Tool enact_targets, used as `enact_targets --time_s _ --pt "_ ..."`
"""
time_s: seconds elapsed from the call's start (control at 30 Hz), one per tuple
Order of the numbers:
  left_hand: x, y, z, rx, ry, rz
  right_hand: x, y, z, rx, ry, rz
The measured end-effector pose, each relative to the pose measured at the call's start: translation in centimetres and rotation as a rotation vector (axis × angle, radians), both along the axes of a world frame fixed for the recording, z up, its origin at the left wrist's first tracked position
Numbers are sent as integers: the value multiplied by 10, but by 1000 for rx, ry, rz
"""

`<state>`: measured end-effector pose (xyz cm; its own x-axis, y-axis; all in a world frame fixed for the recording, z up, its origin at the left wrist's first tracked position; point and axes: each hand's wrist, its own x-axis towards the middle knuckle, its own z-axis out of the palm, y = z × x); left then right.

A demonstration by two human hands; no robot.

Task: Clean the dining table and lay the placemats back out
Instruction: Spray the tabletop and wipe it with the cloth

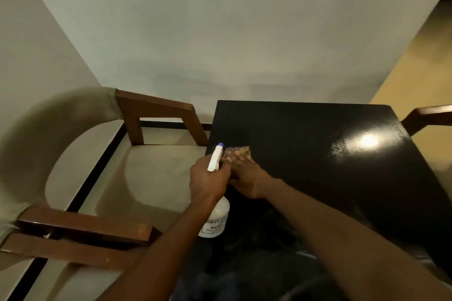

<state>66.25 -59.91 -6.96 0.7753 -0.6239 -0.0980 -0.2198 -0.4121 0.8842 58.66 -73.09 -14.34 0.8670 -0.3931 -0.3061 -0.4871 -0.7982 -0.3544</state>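
- Head view: your left hand (209, 179) is wrapped round the neck of a white spray bottle (216, 217), fingers curled in a firm grip.
- The bottle is tilted. Its blue-tipped nozzle points up and away past your left knuckles, and its labelled body hangs below that wrist, toward you.
- Your right hand (245, 177) sits just to the right of the left one. The two are very close; whether they touch, you cannot tell from here.
- The right fingers are straight and spread, pressing flat on a patterned cloth (238, 151). Nothing is clenched.
- The cloth lies under the right fingers and shows just beyond their tips, on the black dining table (318, 154), close to the table's left edge.
- The tabletop is dark and glossy, with a bright lamp glare well to the right of your right hand.
- To the left of your left hand, a chair (151, 173) with brown wooden arms and a pale seat stands against the table's edge.
- Far to the right of your right hand, a second wooden chair arm (428, 114) shows past the table's far corner.
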Motion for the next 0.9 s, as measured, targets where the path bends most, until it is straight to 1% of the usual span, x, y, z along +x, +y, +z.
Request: enact_targets --time_s 0.07,0.1,0.23,0.33,0.43,0.53,0.6,0.67,0.77,0.9 --pt "-4 8 3 10 9 -17 -31 34 -2 -2 26 103" --pt "-7 13 5 21 -1 -31 -54 49 -7 -10 23 120" --pt "-15 46 16 66 -42 -110 -151 78 -20 -71 -57 79" --pt "-19 83 23 139 -59 -186 -216 72 -22 -120 -72 -28" --pt "-18 125 21 239 -67 -254 -247 47 -24 -80 -42 -246" --pt "-17 160 15 293 -6 -254 -226 21 -31 -38 -7 -474" --pt "-19 177 9 306 -16 -248 -193 8 -31 -37 28 -540" --pt "-21 190 1 313 -40 -262 -156 6 -25 -20 44 -554" --pt "-22 201 -6 341 -78 -290 -103 24 -20 11 64 -465" --pt "-22 209 -8 330 -54 -296 -47 81 -13 34 45 -214"
